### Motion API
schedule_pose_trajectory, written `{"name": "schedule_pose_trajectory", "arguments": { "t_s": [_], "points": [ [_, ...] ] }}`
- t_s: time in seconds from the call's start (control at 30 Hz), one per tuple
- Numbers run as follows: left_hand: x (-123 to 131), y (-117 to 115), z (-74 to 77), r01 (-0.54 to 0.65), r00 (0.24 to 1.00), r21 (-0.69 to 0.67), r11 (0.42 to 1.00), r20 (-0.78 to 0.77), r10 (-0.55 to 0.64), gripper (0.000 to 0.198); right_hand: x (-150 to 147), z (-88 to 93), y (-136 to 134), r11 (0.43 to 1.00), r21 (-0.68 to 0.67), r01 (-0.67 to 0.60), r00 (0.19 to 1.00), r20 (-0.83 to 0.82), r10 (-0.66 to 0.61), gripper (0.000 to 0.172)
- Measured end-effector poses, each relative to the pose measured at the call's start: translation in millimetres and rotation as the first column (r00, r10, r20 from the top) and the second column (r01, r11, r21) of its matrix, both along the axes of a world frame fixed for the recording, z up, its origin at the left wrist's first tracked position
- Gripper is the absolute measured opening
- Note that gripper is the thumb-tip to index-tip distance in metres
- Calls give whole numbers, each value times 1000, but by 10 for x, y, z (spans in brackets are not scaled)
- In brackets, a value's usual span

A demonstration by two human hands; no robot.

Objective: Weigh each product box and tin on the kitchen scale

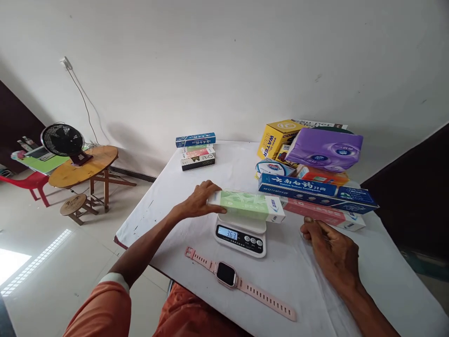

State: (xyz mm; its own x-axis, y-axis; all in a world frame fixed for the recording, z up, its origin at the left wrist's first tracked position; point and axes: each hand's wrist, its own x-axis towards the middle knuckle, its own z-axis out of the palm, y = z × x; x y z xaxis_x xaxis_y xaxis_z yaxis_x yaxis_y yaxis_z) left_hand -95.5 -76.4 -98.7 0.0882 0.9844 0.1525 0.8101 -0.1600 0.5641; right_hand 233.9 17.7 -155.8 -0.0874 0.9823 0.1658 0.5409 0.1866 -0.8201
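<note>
My left hand [203, 199] is closed around the left end of a green and white box [247, 205], its thumb along the near side. The box lies across the white kitchen scale [242, 238], whose lit display seems to read 363. To the right of the scale, my right hand [331, 250] hovers by the white cloth with its fingers curled and thumb against the index finger; whether anything small is in them is hidden. Just beyond it lies a pink and white box [322, 213], beside stacked blue toothpaste boxes [315, 192].
A pink-strapped watch [226, 274] lies near the front edge. Small boxes [196, 152] stand at the back left. A purple tissue pack [324, 150] and yellow box [277, 138] are piled at the back right. A fan [65, 140] sits on a round wooden table [101, 159].
</note>
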Motion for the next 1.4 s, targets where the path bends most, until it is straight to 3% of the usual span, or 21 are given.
{"name": "schedule_pose_trajectory", "arguments": {
  "t_s": [0.13,0.23,0.33,0.43,0.57,0.73,0.87,1.03,1.17,1.27,1.4],
  "points": [
    [75,41,-135,18,1000,5,1000,-6,-18,62,-11,-3,-15,999,34,-22,1000,-8,23,51],
    [2,18,-202,25,992,104,994,120,-37,78,-22,-36,-26,999,53,-13,999,-33,14,53],
    [-119,-15,-225,-136,951,225,965,302,63,65,-27,-79,-24,999,53,-4,998,-63,7,54],
    [-208,-31,-207,-367,887,310,877,402,229,48,-27,-101,-18,999,53,-12,997,-80,16,53],
    [-203,-45,-165,-450,861,361,817,418,290,47,-23,-102,-21,997,69,-20,996,-88,26,52],
    [-111,-52,-182,-380,903,401,834,358,239,45,-23,-105,-27,996,80,-26,994,-102,34,51],
    [-38,-64,-221,-270,951,390,880,249,181,47,-31,-106,-28,995,87,-39,993,-111,49,51],
    [128,-39,-147,-45,999,284,958,-8,49,55,-24,-97,-20,996,82,-37,993,-113,46,53],
    [307,58,-16,143,954,124,982,-281,-103,68,-6,-106,0,994,94,-47,991,-122,59,57],
    [401,147,47,146,921,29,989,-369,-125,68,-11,-109,17,994,96,-60,987,-142,74,59],
    [408,201,56,136,927,-2,991,-351,-128,53,-24,-78,12,990,121,-76,984,-153,95,58]
  ]
}}
